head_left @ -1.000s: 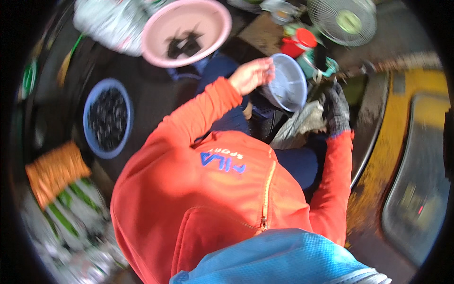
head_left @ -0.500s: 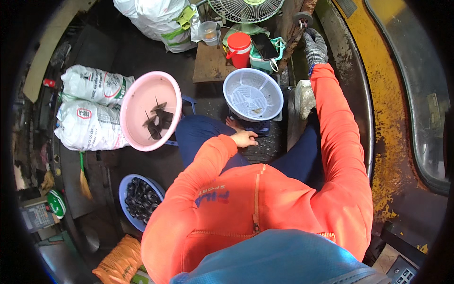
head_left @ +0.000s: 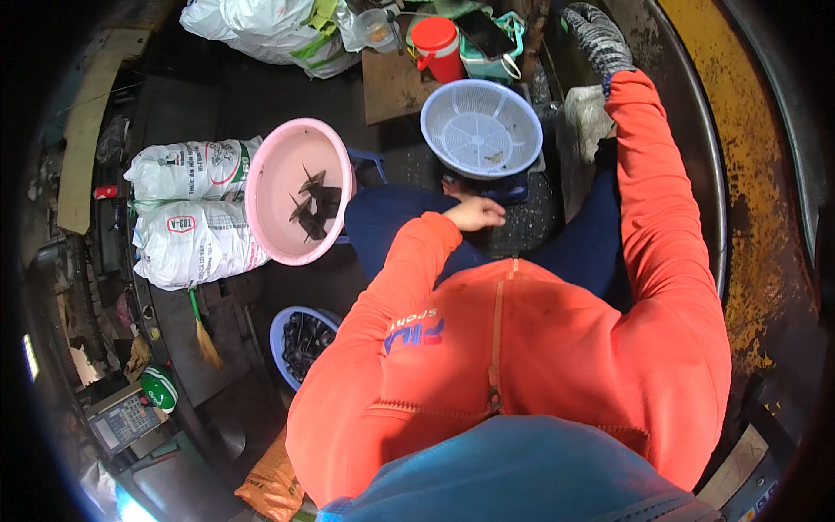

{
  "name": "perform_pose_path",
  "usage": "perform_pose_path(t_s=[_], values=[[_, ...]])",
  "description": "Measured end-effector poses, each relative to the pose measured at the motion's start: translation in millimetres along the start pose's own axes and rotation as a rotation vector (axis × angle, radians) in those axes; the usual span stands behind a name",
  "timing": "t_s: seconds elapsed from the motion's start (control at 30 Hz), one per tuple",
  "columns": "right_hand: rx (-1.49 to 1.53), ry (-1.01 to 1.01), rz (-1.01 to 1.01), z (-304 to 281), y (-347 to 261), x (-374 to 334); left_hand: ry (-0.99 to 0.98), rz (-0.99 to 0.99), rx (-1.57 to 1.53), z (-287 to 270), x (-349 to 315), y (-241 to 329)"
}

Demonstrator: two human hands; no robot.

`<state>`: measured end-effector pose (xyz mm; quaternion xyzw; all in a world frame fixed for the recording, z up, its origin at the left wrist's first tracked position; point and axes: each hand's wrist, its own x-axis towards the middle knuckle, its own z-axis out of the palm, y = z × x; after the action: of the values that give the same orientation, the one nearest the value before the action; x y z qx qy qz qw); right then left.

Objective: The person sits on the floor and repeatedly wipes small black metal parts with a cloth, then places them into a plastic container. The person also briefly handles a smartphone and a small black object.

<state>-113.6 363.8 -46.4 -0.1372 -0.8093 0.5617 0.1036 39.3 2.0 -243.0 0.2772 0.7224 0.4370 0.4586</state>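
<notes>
My left hand [head_left: 477, 213], bare, rests by my left thigh with its fingers loosely stretched and nothing in them. Just ahead of it stands a blue plastic colander [head_left: 481, 130] with a few small bits inside. My right hand [head_left: 600, 39], in a grey knitted glove, reaches far forward at the top right beside a worn metal rim. Its fingers are bent; what they close on is hidden at the picture's edge. To the left, a pink basin [head_left: 257, 174] holds several dark, flat, pointed pieces [head_left: 320, 204].
A red lidded jug [head_left: 437, 50] and a dark phone [head_left: 487, 35] stand beyond the colander. White sacks [head_left: 196, 244] lie left of the basin. A blue tub [head_left: 280, 335] of black pieces sits by my left elbow. Rusty yellow machinery [head_left: 752, 261] borders the right side.
The view has tilted, so most things appear higher and farther right; the fan has left the picture. My right hand stays stretched forward, and my left hand still rests by my thigh.
</notes>
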Motion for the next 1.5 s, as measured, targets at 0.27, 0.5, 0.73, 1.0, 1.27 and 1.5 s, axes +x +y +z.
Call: perform_pose_path(t_s=[0.27,0.5,0.73,1.0,1.27,1.5], values=[[-0.584,-0.7,-0.186,31.4,-44.6,-161.5,1.094,-0.162,-0.475,-31.8,-16.9,62.2],[-0.902,-0.76,-0.135,35.5,-33.5,-174.0,0.487,-0.36,-1.104,-78.6,18.7,40.1],[-0.643,-0.426,-0.217,-19.9,-19.8,-150.9,1.239,0.22,0.373,-44.7,-8.7,46.5],[-0.424,-0.469,-0.004,-34.7,-24.1,-146.9,0.972,0.192,0.709,-36.1,3.3,34.7],[-0.637,-0.514,-0.129,-36.7,-32.0,-151.4,1.658,0.271,-0.659,-104.0,-1.2,18.7],[-0.747,-0.64,-0.113,-18.2,-32.2,-150.1,1.366,0.218,-1.43,-247.3,10.2,-22.3]])
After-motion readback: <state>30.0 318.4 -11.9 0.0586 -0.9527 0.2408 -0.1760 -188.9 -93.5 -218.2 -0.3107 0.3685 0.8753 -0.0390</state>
